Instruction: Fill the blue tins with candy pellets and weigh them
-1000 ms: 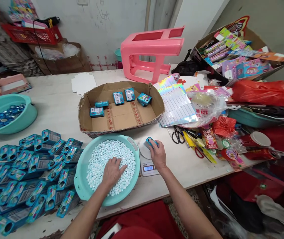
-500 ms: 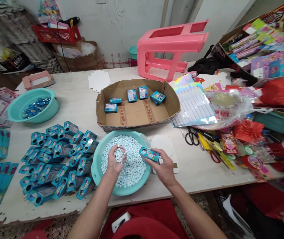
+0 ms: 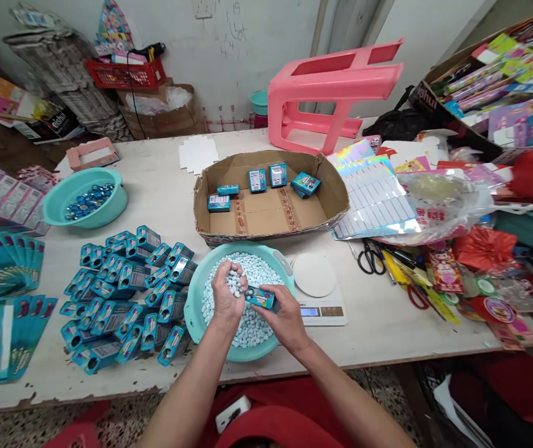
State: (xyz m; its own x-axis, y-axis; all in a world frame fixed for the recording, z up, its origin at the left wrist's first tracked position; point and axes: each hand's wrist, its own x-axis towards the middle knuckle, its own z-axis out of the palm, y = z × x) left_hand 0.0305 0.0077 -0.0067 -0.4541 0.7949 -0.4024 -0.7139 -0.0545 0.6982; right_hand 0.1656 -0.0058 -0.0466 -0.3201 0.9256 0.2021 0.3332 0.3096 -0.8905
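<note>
My left hand (image 3: pixel 226 297) is cupped around a heap of small pale candies (image 3: pixel 235 283), palm turned up. In my right hand (image 3: pixel 287 317) is a small blue box (image 3: pixel 263 297), its end with a round hole facing the candies in my left palm. Both hands are above a turquoise basin (image 3: pixel 193 311), which holds a mass of the same pale candies. Several similar blue boxes (image 3: pixel 129 274) with round holes stand close together to the left of the basin. Just right of it lies a white kitchen scale (image 3: pixel 316 277) with a lit display.
Behind the basin, a cut-down cardboard box (image 3: pixel 266 214) contains several blue boxes. A second turquoise basin (image 3: pixel 119 205) with shiny blue pieces stands at left. Scissors (image 3: pixel 372 256), holographic sheets (image 3: pixel 373 199) and a pink stool (image 3: pixel 332 81) lie right and behind.
My right hand has brought the blue box leftward, up against the candies in my left hand. The scale has come into fuller sight. The whole view has shifted slightly.
</note>
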